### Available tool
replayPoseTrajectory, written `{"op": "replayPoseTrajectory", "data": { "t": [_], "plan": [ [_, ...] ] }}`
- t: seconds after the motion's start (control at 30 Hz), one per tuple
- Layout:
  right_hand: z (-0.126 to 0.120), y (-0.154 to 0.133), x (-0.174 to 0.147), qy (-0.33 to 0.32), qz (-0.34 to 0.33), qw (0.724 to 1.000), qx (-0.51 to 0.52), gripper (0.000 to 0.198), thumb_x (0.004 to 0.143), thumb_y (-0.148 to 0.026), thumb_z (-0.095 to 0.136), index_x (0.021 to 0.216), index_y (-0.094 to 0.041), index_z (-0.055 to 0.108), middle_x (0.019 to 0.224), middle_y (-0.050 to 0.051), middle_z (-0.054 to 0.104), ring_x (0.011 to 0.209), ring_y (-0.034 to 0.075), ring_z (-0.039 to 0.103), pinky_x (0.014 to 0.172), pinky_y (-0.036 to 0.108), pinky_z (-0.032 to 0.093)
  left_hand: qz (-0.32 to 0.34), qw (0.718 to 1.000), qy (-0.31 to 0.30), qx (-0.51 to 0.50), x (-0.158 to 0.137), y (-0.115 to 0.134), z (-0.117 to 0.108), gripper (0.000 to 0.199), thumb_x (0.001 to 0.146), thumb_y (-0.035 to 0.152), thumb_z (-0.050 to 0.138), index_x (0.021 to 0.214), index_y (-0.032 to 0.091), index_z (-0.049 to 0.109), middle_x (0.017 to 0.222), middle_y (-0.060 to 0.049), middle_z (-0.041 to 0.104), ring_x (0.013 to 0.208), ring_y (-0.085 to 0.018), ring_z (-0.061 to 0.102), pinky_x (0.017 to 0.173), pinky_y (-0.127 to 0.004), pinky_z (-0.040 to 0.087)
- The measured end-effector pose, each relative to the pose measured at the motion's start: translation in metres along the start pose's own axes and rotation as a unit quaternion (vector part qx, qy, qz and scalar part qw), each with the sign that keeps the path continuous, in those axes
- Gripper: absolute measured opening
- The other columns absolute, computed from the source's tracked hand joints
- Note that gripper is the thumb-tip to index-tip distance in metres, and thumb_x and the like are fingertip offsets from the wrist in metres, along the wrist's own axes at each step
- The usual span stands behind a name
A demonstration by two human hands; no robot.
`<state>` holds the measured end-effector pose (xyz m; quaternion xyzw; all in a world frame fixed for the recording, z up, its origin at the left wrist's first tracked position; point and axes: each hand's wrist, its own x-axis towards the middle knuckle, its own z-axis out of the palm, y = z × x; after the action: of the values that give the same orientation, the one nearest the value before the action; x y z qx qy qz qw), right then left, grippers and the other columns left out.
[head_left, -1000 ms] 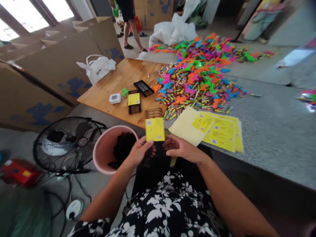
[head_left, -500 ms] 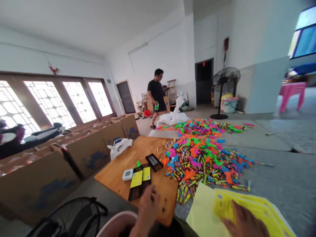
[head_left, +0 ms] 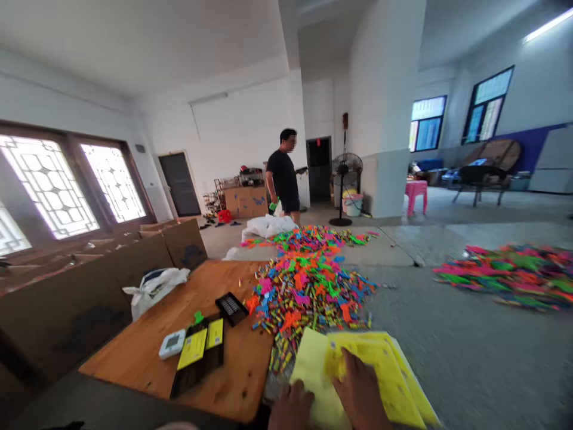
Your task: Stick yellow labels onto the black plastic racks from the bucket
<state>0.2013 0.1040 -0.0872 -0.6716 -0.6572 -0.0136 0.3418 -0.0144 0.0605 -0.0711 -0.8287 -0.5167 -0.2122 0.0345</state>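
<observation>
At the bottom centre, my left hand (head_left: 292, 407) rests with its fingers bent loosely over the near left edge of a pale yellow sheet (head_left: 311, 355); nothing shows in it. To its right, my right hand (head_left: 362, 391) has its thumb and fingers on a yellow printed card (head_left: 333, 360) at the left side of a stack of yellow printed sheets (head_left: 391, 373). The card under the fingers is slightly blurred. Left of my hands, on a wooden board (head_left: 244, 364), a black slotted tray (head_left: 197, 375) bears two yellow cards (head_left: 193, 347).
Beyond the board lies a heap of bright plastic toy pieces and small tubes (head_left: 308, 286). The board also holds a white timer-like device (head_left: 172, 343) and another black tray (head_left: 231, 307). Cardboard boxes (head_left: 89, 310) line the left. A person (head_left: 283, 173) stands behind the heap; another colourful pile (head_left: 510, 275) lies right.
The view has swung right. My left hand has moved from above the board to the pale yellow sheet. My right hand stays at the yellow sheets. The person behind has shifted slightly.
</observation>
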Motion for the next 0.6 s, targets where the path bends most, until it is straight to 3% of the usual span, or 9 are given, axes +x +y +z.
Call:
{"op": "replayPoseTrajectory", "data": {
  "t": [0.1, 0.2, 0.23, 0.33, 0.43, 0.53, 0.6],
  "plan": [
    [-0.032, -0.03, -0.002, -0.024, -0.022, 0.992, 0.121, 0.042, 0.081, -0.015, 0.053, 0.122, -0.019, 0.063, 0.104, 0.011, 0.075, 0.099, 0.028, 0.07, 0.094, 0.044, 0.052, -0.002, 0.999, -0.022, -0.04, -0.002, 0.011, -0.024, 0.037, 0.086, 0.023, 0.068, 0.123, 0.025, 0.073, 0.129, -0.01, 0.068, 0.113, -0.028, 0.063, 0.096, -0.041, 0.055],
    [-0.045, -0.036, -0.001, -0.032, 0.047, 0.99, 0.129, 0.046, 0.088, -0.026, 0.056, 0.133, -0.016, 0.057, 0.135, 0.018, 0.063, 0.131, 0.033, 0.054, 0.113, 0.052, 0.039, 0.002, 0.998, -0.027, -0.062, 0.004, 0.015, -0.038, 0.025, 0.095, 0.024, 0.061, 0.115, 0.023, 0.076, 0.122, -0.01, 0.07, 0.105, -0.025, 0.063, 0.092, -0.041, 0.055],
    [-0.048, -0.034, -0.001, -0.025, 0.088, 0.986, 0.136, 0.051, 0.089, -0.031, 0.057, 0.136, -0.013, 0.054, 0.137, 0.021, 0.061, 0.133, 0.036, 0.052, 0.114, 0.055, 0.037, 0.0, 0.998, -0.019, -0.065, 0.005, 0.016, -0.04, 0.022, 0.098, 0.025, 0.058, 0.109, 0.023, 0.077, 0.116, -0.009, 0.072, 0.099, -0.024, 0.064, 0.088, -0.039, 0.055],
    [-0.059, -0.028, -0.007, -0.019, 0.181, 0.967, 0.177, 0.064, 0.092, -0.048, 0.055, 0.141, -0.008, 0.049, 0.138, 0.026, 0.059, 0.13, 0.038, 0.055, 0.111, 0.056, 0.042, -0.009, 0.997, 0.059, -0.058, 0.002, 0.019, -0.046, 0.022, 0.101, 0.024, 0.056, 0.104, 0.024, 0.078, 0.103, -0.006, 0.073, 0.091, -0.021, 0.064, 0.085, -0.036, 0.053],
    [-0.076, -0.029, -0.012, -0.055, 0.222, 0.941, 0.248, 0.068, 0.094, -0.061, 0.051, 0.137, -0.009, 0.056, 0.126, 0.022, 0.068, 0.11, 0.033, 0.068, 0.096, 0.046, 0.055, 0.009, 0.989, 0.144, -0.045, -0.008, 0.028, -0.055, 0.022, 0.098, 0.021, 0.06, 0.112, 0.026, 0.077, 0.102, -0.005, 0.073, 0.09, -0.019, 0.064, 0.083, -0.033, 0.053],
    [-0.099, -0.035, -0.011, -0.143, 0.217, 0.897, 0.359, 0.059, 0.094, -0.064, 0.053, 0.119, -0.014, 0.07, 0.108, 0.014, 0.076, 0.091, 0.027, 0.074, 0.082, 0.037, 0.06, 0.058, 0.986, 0.139, -0.067, -0.018, 0.039, -0.066, 0.019, 0.095, 0.028, 0.068, 0.112, 0.027, 0.076, 0.103, -0.005, 0.072, 0.087, -0.019, 0.063, 0.078, -0.031, 0.054],
    [-0.118, -0.038, -0.006, -0.221, 0.216, 0.835, 0.456, 0.055, 0.09, -0.063, 0.061, 0.113, -0.015, 0.074, 0.105, 0.01, 0.078, 0.086, 0.026, 0.074, 0.08, 0.035, 0.059, 0.054, 0.985, 0.123, -0.112, -0.018, 0.043, -0.076, 0.034, 0.09, 0.042, 0.074, 0.12, 0.025, 0.072, 0.115, -0.008, 0.07, 0.099, -0.024, 0.064, 0.086, -0.037, 0.056]
  ]
}}
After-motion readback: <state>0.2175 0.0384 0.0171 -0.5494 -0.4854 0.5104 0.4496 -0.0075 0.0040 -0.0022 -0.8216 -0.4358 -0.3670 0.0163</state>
